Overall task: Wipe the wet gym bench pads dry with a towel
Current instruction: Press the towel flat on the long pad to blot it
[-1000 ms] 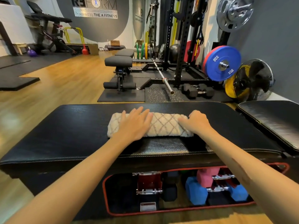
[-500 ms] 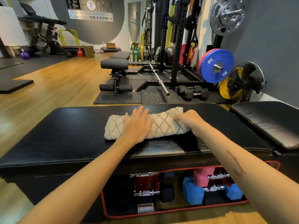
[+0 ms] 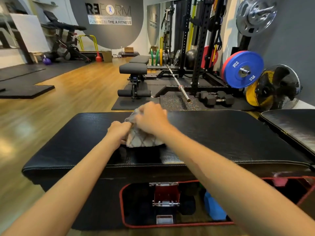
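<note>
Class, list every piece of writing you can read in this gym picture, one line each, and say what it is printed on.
"REFORM", first E mirrored: grey wall sign.
"Powered by THE A FITNESS": strip below it on that sign.
"20 KG", printed twice: blue weight plate.
Red plate lettering: too small to read.
Lettering on the mirror panel: too blurred to read.
Towel and bench pad: no writing.

Support: black padded bench pad [image 3: 221,133], stitched along its near edge.
On it: bunched beige diamond-patterned towel [image 3: 143,140], near the middle.
Beside, right: second black pad [image 3: 293,123], set just apart.
</note>
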{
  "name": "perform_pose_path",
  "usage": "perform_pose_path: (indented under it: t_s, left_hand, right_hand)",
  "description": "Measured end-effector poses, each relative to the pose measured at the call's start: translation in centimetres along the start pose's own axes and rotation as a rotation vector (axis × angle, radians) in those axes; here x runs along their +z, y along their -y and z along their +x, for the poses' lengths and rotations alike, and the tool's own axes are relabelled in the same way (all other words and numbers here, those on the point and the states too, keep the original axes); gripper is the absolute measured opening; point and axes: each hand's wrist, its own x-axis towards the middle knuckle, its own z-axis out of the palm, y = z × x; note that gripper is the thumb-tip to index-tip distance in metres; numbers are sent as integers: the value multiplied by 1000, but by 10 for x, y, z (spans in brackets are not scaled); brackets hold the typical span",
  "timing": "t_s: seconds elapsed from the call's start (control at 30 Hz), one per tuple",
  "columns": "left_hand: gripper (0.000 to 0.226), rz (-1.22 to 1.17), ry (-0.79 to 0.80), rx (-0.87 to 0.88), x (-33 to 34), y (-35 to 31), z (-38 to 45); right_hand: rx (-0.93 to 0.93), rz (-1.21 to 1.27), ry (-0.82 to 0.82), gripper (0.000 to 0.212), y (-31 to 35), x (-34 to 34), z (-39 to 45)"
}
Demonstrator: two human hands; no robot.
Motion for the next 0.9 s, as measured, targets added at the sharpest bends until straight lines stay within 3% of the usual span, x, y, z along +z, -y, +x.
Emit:
perform_pose_path:
  t_s: [0.07, 0.2, 0.33, 0.4, 0.5, 0.57, 0.7, 0.8, 0.9]
  left_hand:
    - [17, -89, 25, -23, -2, 0, -3]
    - [28, -96, 91, -57, -12, -1, -6]
    - [16, 102, 143, -70, -8, -12, -5]
    - [17, 147, 220, -180, -5, -22, -7]
    - [17, 122, 277, -225, -1, -29, -6]
    - [26, 46, 308, -184, 8, -30, -7]
    - [15, -275, 397, -110, 43, -44, -21]
    - [20, -415, 470, -6, 86, -61, -28]
    - [34, -504, 612, 1, 137, -72, -40]
  right_hand:
    - [-114, -167, 2, 30, 1, 31, -15]
    - [-343, -311, 18, 35, -17, 72, -44]
    - [-265, 192, 147, 22, -24, 52, -38]
    - [-268, 230, 153, 17, -29, 38, -35]
    - [-379, -250, 90, 65, -47, 31, -42]
    - [-341, -427, -22, 88, -63, 27, -46]
    - [-127, -284, -65, 114, -100, -1, -47]
    - [-86, -257, -67, 107, -130, -28, -57]
    - [-70, -335, -227, 77, -160, -66, -69]
